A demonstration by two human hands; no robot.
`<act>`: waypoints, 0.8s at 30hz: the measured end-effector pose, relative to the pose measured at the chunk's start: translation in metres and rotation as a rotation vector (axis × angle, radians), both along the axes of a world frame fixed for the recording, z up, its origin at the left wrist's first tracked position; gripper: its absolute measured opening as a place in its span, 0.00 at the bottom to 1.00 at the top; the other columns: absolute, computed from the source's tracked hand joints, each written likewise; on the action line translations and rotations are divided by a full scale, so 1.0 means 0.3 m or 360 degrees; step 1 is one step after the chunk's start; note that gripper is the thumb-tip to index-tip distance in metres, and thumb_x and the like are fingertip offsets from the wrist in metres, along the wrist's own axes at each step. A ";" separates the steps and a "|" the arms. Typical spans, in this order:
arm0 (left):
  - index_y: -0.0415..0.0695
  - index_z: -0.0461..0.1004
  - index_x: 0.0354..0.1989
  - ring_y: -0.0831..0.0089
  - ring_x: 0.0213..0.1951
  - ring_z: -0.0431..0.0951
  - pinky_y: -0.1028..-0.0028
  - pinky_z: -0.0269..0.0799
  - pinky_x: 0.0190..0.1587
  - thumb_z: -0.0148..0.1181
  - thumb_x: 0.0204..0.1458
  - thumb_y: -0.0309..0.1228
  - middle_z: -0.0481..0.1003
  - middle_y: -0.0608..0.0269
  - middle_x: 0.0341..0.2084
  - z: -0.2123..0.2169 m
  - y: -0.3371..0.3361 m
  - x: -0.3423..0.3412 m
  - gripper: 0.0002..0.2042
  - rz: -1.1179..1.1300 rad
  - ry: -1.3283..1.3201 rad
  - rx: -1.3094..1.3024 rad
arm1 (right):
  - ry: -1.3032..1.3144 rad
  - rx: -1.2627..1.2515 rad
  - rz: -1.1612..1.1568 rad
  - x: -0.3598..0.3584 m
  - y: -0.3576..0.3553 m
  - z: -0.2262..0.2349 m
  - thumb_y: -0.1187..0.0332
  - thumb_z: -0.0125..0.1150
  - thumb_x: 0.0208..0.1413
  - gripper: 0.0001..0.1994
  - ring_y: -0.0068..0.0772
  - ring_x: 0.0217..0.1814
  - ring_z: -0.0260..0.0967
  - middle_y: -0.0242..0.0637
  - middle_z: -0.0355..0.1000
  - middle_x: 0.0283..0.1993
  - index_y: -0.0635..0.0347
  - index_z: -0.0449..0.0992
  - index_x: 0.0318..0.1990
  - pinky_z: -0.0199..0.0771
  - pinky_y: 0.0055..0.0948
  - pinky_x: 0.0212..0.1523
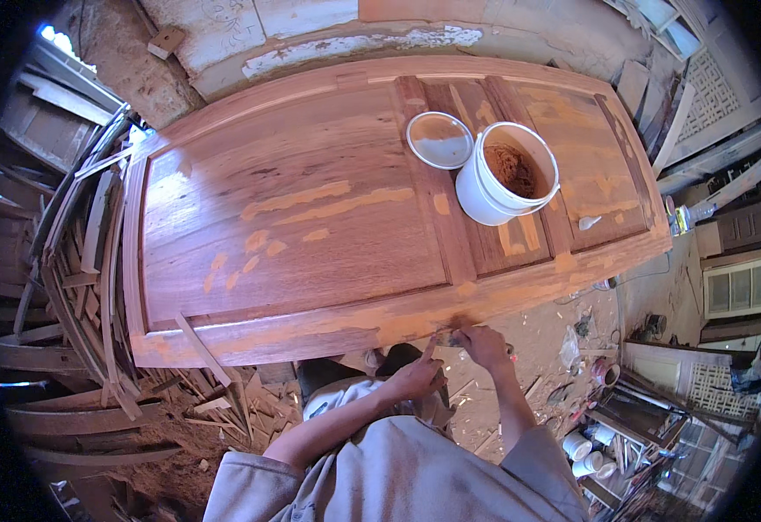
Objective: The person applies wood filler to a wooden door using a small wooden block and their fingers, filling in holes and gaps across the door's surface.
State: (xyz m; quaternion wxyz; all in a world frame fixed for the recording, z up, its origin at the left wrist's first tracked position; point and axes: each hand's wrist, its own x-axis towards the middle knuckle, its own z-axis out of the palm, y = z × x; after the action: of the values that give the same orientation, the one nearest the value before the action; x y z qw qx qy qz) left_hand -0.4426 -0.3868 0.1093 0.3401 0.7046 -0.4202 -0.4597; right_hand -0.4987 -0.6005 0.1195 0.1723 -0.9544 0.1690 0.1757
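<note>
A large reddish-brown wooden panelled door (311,252) lies flat in front of me, with orange-tan patches of filler across its panels and frame. My left hand (419,378) is at the near edge, its index finger stretched toward the wood and the other fingers curled in. Just right of it, my right hand (485,346) is closed round what looks like a putty knife (460,325), mostly hidden, its dark end at the door's edge. A white bucket (482,198) of reddish-brown filler (509,167) stands on the door. Beside it lies a round lid (440,141).
A small pale, pointed object (588,223) lies on the right panel. Wood offcuts (93,287) are piled at the left, and one strip (204,350) leans across the near left corner. White tubs (577,446) and clutter stand at the lower right. Shavings litter the floor (476,396).
</note>
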 end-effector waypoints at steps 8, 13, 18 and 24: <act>0.35 0.70 0.55 0.40 0.50 0.75 0.55 0.72 0.54 0.57 0.59 0.40 0.46 0.33 0.69 0.083 0.037 0.026 0.22 0.0240 -0.0062 -0.0274 | -0.0231 0.0700 -0.0442 -0.051 0.035 -0.052 0.56 0.55 0.65 0.16 0.35 0.28 0.76 0.44 0.76 0.26 0.61 0.78 0.37 0.73 0.37 0.30; 0.39 0.68 0.59 0.41 0.56 0.71 0.56 0.68 0.59 0.57 0.59 0.38 0.55 0.38 0.67 0.045 0.217 0.053 0.22 0.0296 -0.0067 -0.0392 | -0.0504 0.0783 -0.0475 0.012 -0.030 0.082 0.61 0.55 0.66 0.14 0.21 0.23 0.65 0.32 0.68 0.21 0.64 0.75 0.34 0.68 0.28 0.26; 0.39 0.67 0.59 0.40 0.60 0.67 0.56 0.65 0.62 0.57 0.59 0.35 0.62 0.38 0.63 0.039 0.384 0.097 0.21 0.0409 -0.0370 -0.0260 | -0.1097 0.0814 -0.0535 0.265 -0.187 0.424 0.74 0.46 0.66 0.05 0.19 0.26 0.61 0.31 0.63 0.29 0.64 0.68 0.43 0.66 0.24 0.27; 0.38 0.71 0.53 0.48 0.56 0.71 0.60 0.69 0.57 0.57 0.56 0.25 0.70 0.44 0.55 0.163 0.465 0.129 0.16 0.1373 -0.0442 -0.0210 | -0.1085 -0.0643 -0.0288 0.507 -0.418 0.453 0.72 0.52 0.61 0.19 0.50 0.44 0.76 0.49 0.73 0.49 0.53 0.69 0.60 0.75 0.46 0.44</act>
State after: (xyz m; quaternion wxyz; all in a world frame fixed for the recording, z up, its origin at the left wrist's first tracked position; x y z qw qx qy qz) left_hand -0.4040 -0.2473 0.1582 0.4848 0.8470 -0.1585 -0.1495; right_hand -0.3466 -0.7260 0.2554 0.0422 -0.9539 0.2167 -0.2035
